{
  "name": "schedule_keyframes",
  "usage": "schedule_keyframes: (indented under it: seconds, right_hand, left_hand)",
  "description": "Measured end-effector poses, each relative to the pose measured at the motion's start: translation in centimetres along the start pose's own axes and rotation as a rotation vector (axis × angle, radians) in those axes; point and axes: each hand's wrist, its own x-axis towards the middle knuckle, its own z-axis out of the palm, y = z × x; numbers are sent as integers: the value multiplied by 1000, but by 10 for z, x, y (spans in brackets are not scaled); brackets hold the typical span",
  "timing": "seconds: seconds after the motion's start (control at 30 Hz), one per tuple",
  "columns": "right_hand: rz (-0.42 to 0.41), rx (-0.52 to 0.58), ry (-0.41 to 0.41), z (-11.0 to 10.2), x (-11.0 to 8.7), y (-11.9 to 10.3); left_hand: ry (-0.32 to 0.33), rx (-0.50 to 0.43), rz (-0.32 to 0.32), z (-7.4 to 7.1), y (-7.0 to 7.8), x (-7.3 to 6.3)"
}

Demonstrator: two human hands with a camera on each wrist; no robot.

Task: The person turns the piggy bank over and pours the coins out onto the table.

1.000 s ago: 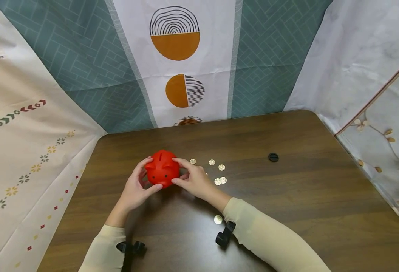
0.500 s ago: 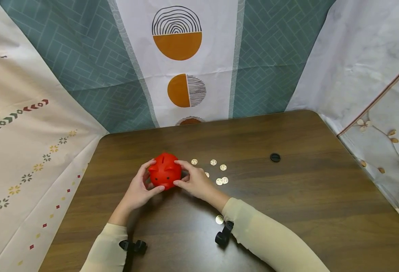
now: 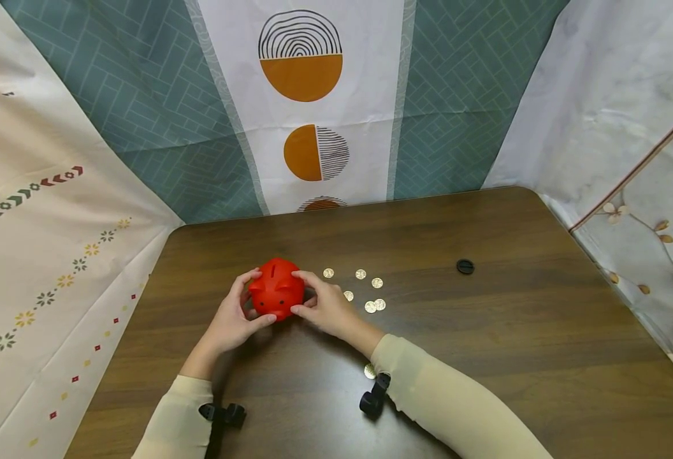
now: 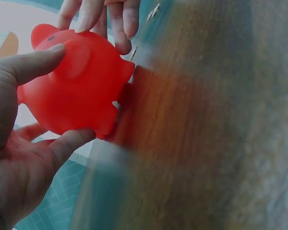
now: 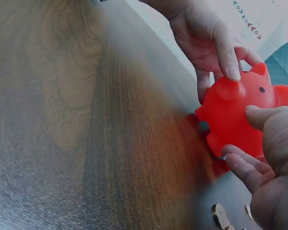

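Observation:
A red piggy bank [image 3: 277, 288] with a coin slot along its top faces the person at the left middle of the table. My left hand [image 3: 229, 320] grips its left side, thumb by the snout and fingers round the flank. From the other side my right hand [image 3: 327, 306] holds it, thumb near the snout and a finger beside the ear. In the left wrist view the piggy bank [image 4: 77, 81] has its feet right at the tabletop. The right wrist view shows both thumbs on the front of the piggy bank [image 5: 235, 115].
Several gold coins [image 3: 377, 282] lie loosely grouped to the right of the piggy bank on the brown wooden table [image 3: 520, 357]. Another coin [image 3: 369, 371] lies partly behind the right sleeve. Farther right is a round black plug [image 3: 465, 266]. Patterned cloths hang around the table.
The piggy bank and both hands have come slightly nearer the person and a little lower. The grip of both hands stays the same. The head view has shifted slightly.

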Motion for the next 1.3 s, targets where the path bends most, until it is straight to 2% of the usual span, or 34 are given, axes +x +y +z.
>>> schedule_keyframes:
  seconds: [0.47,0.6,0.83,0.97,1.1,1.2,1.3]
  right_hand:
    - [-11,-6,-14,1,0,1]
    - [-12,-5,-33,-2,-1,1]
    - [-31,-33,-64,-19,-9,-4]
    - [-52,-126,-103,-43,-19,-7]
    - [-79,-314,-140,-70,-33,-4]
    - [-112,-442,-158,-90,-45,2]
    - [-138,-524,-168,-106,-59,9]
  left_hand:
    - [3,12,3,0,-2,-2]
    - [11,45,11,0,1,-2]
    - [83,202,75,2,-29,3]
    - [97,315,117,4,-24,3]
    - [106,420,152,6,-15,2]
    - [114,473,172,8,-8,2]
    - [120,510,183,9,-3,2]
